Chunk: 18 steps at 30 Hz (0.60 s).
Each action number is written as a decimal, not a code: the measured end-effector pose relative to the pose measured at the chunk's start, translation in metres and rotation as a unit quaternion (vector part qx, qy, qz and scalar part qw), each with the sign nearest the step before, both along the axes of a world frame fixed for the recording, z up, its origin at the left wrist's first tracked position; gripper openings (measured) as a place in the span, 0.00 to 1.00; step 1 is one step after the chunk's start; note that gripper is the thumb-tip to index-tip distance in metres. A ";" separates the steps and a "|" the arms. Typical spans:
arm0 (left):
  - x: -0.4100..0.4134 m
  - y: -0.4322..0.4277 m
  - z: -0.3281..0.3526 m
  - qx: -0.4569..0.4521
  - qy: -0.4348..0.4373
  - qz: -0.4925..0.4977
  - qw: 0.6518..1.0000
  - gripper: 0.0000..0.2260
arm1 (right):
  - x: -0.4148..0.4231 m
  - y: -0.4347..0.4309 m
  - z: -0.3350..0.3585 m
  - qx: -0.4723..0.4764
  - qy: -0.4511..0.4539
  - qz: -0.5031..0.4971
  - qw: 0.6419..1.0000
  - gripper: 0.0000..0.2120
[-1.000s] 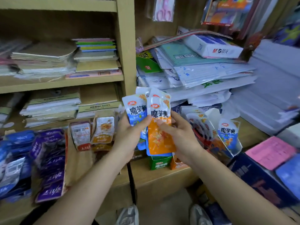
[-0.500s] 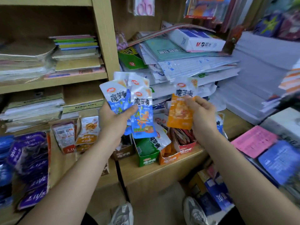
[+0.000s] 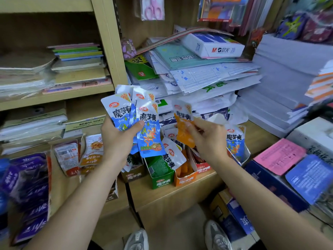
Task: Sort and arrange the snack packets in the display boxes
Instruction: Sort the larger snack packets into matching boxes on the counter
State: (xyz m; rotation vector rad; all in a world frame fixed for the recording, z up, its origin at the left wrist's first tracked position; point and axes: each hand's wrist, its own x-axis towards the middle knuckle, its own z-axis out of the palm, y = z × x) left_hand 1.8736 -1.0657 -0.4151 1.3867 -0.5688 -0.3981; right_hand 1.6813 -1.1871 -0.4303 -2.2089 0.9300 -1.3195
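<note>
Left hand [image 3: 118, 139] gripping glossy blue packets [image 3: 138, 121], right hand [image 3: 209, 139] pinching orange packet [image 3: 183, 129]

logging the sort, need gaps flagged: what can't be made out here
Head view, count of blue packets in left hand: overlapping.
Head view, orange packet print: motion blur, right hand fingers cover it.
Head view, green display box contents: packets in front hide them.

We count two hands: left hand [image 3: 117, 139], right hand [image 3: 210, 139]. The left grips at least three blue packets [image 3: 149, 134]; the right pinches one orange packet [image 3: 183, 130]. We make out four display boxes [image 3: 161, 181] in a row, one each in brown, green, orange and red. Below, two grey shoes [image 3: 137, 239].
</note>
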 end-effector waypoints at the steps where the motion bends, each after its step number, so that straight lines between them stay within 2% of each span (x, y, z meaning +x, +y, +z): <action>1: 0.001 0.001 0.000 -0.002 0.002 0.000 1.000 0.19 | 0.005 0.001 -0.001 0.015 -0.011 0.016 1.000 0.20; 4: 0.004 0.002 -0.001 -0.005 0.007 -0.004 1.000 0.18 | 0.018 -0.007 -0.003 0.091 -0.047 0.044 0.994 0.24; 8: 0.009 0.005 -0.003 0.000 0.005 -0.010 1.000 0.18 | 0.029 -0.017 -0.007 0.090 0.064 0.067 0.992 0.21; 10: 0.012 0.007 -0.004 0.004 0.007 -0.018 1.000 0.18 | 0.030 -0.015 -0.006 0.096 0.092 0.060 0.989 0.19; 12: 0.013 0.009 -0.004 0.009 0.020 -0.035 0.999 0.19 | 0.026 -0.011 0.000 0.125 0.062 0.039 0.989 0.14; 14: 0.009 0.008 -0.004 0.014 0.045 -0.062 0.997 0.19 | 0.019 -0.003 0.007 0.178 -0.008 0.054 0.983 0.07; 15: 0.004 0.008 -0.002 0.012 0.061 -0.075 0.995 0.19 | 0.017 0.003 0.011 0.218 -0.046 0.076 0.972 0.07; 16: -0.001 0.006 -0.002 0.007 0.073 -0.090 0.993 0.18 | 0.015 0.010 0.014 0.278 -0.088 0.109 0.950 0.11; 18: -0.015 0.004 -0.001 -0.003 0.107 -0.124 0.986 0.17 | 0.015 0.025 0.018 0.417 -0.162 0.206 0.870 0.21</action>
